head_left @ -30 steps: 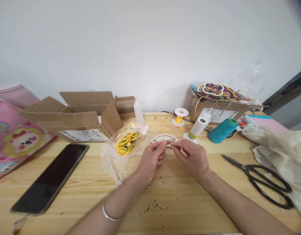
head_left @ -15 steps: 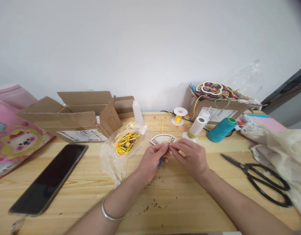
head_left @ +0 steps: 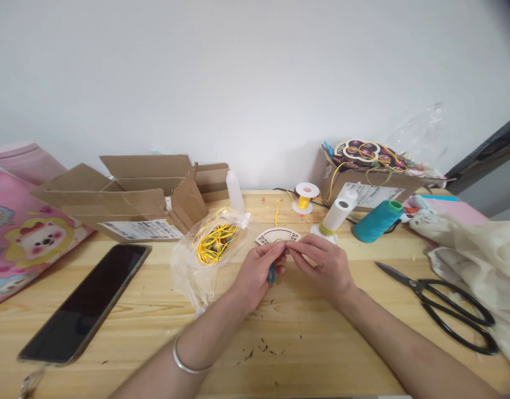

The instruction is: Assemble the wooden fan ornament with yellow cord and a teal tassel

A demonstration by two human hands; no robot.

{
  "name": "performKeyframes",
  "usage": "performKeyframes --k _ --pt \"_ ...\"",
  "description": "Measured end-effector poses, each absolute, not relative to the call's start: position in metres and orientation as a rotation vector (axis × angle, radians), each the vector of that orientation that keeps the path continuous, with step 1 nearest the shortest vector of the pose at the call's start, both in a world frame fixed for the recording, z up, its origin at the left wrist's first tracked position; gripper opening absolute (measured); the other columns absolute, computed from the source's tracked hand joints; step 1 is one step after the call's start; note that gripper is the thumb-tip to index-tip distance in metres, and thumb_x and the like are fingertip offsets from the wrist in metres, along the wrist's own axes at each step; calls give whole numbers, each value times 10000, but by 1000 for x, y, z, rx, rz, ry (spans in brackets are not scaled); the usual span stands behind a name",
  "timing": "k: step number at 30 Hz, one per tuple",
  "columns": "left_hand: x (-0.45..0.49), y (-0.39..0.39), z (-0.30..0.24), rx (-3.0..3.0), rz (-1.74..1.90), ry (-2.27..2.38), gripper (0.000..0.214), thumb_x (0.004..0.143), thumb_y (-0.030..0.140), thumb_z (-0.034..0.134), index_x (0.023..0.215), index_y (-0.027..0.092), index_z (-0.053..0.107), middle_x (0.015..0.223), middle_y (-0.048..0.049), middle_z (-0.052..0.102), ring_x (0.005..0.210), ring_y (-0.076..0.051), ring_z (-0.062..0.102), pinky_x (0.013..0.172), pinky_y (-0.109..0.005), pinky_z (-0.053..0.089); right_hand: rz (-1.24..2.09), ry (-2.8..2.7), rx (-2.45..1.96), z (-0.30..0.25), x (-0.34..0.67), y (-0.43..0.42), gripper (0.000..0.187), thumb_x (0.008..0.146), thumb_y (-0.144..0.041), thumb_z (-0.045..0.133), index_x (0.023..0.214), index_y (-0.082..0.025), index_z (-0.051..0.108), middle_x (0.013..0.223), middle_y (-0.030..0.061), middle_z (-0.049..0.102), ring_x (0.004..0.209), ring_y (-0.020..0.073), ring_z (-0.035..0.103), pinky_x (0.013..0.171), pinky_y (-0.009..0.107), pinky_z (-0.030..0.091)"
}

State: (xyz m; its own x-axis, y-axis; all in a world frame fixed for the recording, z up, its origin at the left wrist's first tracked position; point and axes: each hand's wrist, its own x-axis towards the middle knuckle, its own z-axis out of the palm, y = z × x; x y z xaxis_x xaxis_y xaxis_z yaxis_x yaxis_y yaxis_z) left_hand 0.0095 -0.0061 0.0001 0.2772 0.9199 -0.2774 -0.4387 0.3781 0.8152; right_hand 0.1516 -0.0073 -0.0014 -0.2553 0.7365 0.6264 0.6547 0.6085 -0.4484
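Note:
My left hand [head_left: 257, 271] and my right hand [head_left: 323, 266] meet fingertip to fingertip at the table's middle, both pinched at the near edge of a small fan-shaped wooden cutout [head_left: 277, 236]. A bit of teal thread [head_left: 271, 274] shows under the fingers of my left hand. A silver bangle [head_left: 186, 363] sits on my left wrist. What exactly each pinch grips is too small to see.
A clear bag of yellow cord [head_left: 211, 244] lies left of my hands, a dark phone [head_left: 86, 302] further left. Open cardboard boxes [head_left: 134, 194] stand behind. A teal thread cone [head_left: 375, 221], white spools [head_left: 335, 216] and black scissors [head_left: 446, 307] lie right, beside cream fabric [head_left: 474, 255].
My right hand has slid left to meet the left one. A bit of teal thread now shows under my left fingers.

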Motion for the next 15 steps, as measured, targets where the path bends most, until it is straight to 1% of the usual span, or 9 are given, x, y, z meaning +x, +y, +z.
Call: performKeyframes --k 3,6,9,13,15 --pt "10 -6 0 700 1044 828 212 664 318 622 720 116 654 610 -4 525 580 -66 436 526 -181 348 242 -1926 -1164 0 150 -8 164 769 -206 504 884 -197 621 703 16 605 620 102 536 533 202 413" --pt "11 -6 0 703 1056 824 218 664 315 622 733 111 655 618 -6 518 574 -64 422 527 -183 336 341 -1855 -1262 0 149 -8 107 745 -240 527 803 -183 597 637 -3 577 502 83 461 450 195 368" --pt "10 -6 0 725 1069 824 230 659 321 624 753 114 658 628 -7 517 571 -65 413 532 -189 330 389 -1818 -1302 -2 148 -6 103 734 -257 532 767 -178 590 608 -9 569 453 74 411 414 193 337" --pt "8 -6 -1 804 1071 846 227 664 339 611 730 126 653 598 6 499 553 -68 402 534 -201 321 438 -1833 -1265 -2 151 -3 124 734 -242 527 759 -178 631 582 2 579 475 84 431 429 201 334" --pt "7 -6 -2 872 1065 879 231 670 351 599 693 127 647 579 12 490 539 -68 397 530 -205 313 554 -1784 -1260 1 154 0 138 727 -255 535 725 -170 643 580 12 585 495 93 448 442 209 342"
